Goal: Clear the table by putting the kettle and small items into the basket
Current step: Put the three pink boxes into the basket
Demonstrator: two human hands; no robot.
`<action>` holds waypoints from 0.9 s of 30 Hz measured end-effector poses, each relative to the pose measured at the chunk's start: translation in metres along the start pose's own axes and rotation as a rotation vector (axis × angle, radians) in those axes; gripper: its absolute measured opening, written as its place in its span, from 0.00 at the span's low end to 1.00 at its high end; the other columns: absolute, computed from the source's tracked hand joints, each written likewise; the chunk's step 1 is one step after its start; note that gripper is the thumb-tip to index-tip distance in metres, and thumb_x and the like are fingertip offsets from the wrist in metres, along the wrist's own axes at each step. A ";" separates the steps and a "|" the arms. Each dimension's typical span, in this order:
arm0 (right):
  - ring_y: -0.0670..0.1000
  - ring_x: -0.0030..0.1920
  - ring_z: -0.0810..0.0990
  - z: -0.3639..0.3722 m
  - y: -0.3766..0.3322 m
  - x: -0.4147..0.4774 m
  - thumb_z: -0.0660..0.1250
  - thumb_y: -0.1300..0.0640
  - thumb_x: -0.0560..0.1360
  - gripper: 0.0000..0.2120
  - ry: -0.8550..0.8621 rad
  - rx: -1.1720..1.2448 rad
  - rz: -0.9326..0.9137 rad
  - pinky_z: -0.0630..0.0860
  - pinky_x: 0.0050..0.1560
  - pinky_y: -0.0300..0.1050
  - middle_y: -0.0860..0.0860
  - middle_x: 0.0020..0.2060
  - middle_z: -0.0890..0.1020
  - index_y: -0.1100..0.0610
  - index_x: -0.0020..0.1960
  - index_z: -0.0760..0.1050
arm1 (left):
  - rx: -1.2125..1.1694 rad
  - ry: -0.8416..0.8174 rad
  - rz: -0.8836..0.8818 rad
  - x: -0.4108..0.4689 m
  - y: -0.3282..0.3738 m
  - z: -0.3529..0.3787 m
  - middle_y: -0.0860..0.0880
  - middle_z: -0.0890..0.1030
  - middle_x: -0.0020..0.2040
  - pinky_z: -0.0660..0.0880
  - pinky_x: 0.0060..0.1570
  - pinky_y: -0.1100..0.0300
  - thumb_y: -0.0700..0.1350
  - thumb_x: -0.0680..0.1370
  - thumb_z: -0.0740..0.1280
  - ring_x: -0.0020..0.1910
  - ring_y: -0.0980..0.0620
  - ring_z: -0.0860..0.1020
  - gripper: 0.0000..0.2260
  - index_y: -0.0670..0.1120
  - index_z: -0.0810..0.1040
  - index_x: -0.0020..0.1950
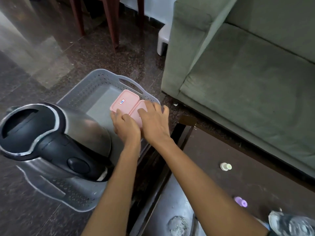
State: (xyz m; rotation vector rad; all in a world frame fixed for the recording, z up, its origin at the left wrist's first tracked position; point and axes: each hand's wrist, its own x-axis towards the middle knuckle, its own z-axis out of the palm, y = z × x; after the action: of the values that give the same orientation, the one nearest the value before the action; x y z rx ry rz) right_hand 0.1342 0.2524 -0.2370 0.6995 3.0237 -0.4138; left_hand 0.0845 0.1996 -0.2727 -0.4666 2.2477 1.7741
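Note:
A grey perforated basket (95, 82) sits on the floor left of the dark table (213, 159). The steel kettle (56, 138) with a black lid and handle stands inside it at the near left. Two pink lidded boxes lie side by side at the basket's far right. My left hand (126, 126) grips the near edge of the left pink box (127, 101). My right hand (153, 121) rests on top of the right pink box (139, 111), fingers spread over it. On the table lie a small white-green bottle (225, 166) and a small purple bottle (240, 201).
A green sofa (247, 74) stands right behind the table. A crumpled clear plastic bottle (289, 223) lies at the table's near right corner. Wooden chair legs (110, 23) and a white stool (163, 41) stand on the dark floor beyond the basket.

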 end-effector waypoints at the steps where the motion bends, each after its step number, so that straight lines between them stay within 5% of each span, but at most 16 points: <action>1: 0.57 0.68 0.63 -0.005 0.000 -0.003 0.60 0.54 0.75 0.13 0.021 0.039 0.003 0.52 0.69 0.60 0.54 0.68 0.67 0.54 0.57 0.75 | 0.023 0.002 0.001 -0.001 0.002 -0.001 0.40 0.69 0.70 0.64 0.67 0.51 0.43 0.79 0.52 0.67 0.41 0.69 0.20 0.41 0.66 0.70; 4: 0.58 0.63 0.70 -0.015 0.008 -0.035 0.66 0.54 0.68 0.13 0.253 0.120 0.100 0.61 0.66 0.61 0.54 0.63 0.74 0.55 0.52 0.78 | 0.162 -0.016 0.223 -0.025 0.008 -0.007 0.38 0.63 0.73 0.56 0.72 0.50 0.41 0.74 0.54 0.72 0.40 0.61 0.24 0.41 0.65 0.71; 8: 0.57 0.58 0.74 -0.017 0.049 -0.102 0.65 0.58 0.64 0.13 0.454 0.166 0.361 0.68 0.61 0.58 0.52 0.57 0.79 0.54 0.47 0.79 | 0.292 -0.140 0.821 -0.091 0.000 -0.002 0.40 0.74 0.64 0.59 0.69 0.52 0.36 0.70 0.59 0.66 0.37 0.69 0.18 0.40 0.77 0.58; 10: 0.57 0.57 0.74 -0.011 0.077 -0.135 0.65 0.60 0.64 0.13 0.468 0.165 0.457 0.68 0.60 0.57 0.52 0.56 0.79 0.54 0.47 0.79 | 0.325 -0.330 0.960 -0.126 -0.012 0.004 0.43 0.79 0.58 0.65 0.65 0.52 0.34 0.69 0.58 0.61 0.39 0.74 0.16 0.41 0.80 0.52; 14: 0.52 0.55 0.70 -0.002 0.127 -0.222 0.64 0.63 0.65 0.12 0.490 0.203 0.541 0.69 0.54 0.53 0.51 0.51 0.81 0.56 0.46 0.80 | 0.329 -0.717 0.817 -0.203 -0.047 0.011 0.51 0.82 0.49 0.74 0.54 0.60 0.35 0.71 0.56 0.51 0.53 0.79 0.15 0.45 0.80 0.49; 19: 0.54 0.47 0.77 -0.017 0.174 -0.337 0.62 0.65 0.68 0.08 0.596 0.223 0.584 0.75 0.46 0.49 0.52 0.45 0.83 0.59 0.42 0.80 | 0.313 -0.917 0.692 -0.313 -0.088 0.016 0.54 0.82 0.45 0.73 0.47 0.70 0.38 0.73 0.56 0.46 0.60 0.79 0.13 0.46 0.80 0.47; 27: 0.49 0.46 0.75 -0.038 0.262 -0.484 0.60 0.62 0.69 0.09 0.733 0.182 0.833 0.77 0.32 0.46 0.51 0.44 0.83 0.58 0.40 0.79 | 0.406 -1.316 0.665 -0.473 -0.143 0.041 0.58 0.82 0.43 0.76 0.47 0.61 0.46 0.72 0.56 0.44 0.60 0.80 0.12 0.54 0.79 0.47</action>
State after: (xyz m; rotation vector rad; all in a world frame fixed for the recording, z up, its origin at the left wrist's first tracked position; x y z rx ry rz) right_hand 0.6852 0.2804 -0.2328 2.4220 2.8234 -0.4537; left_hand 0.5752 0.2561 -0.2319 1.2706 1.6339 1.0864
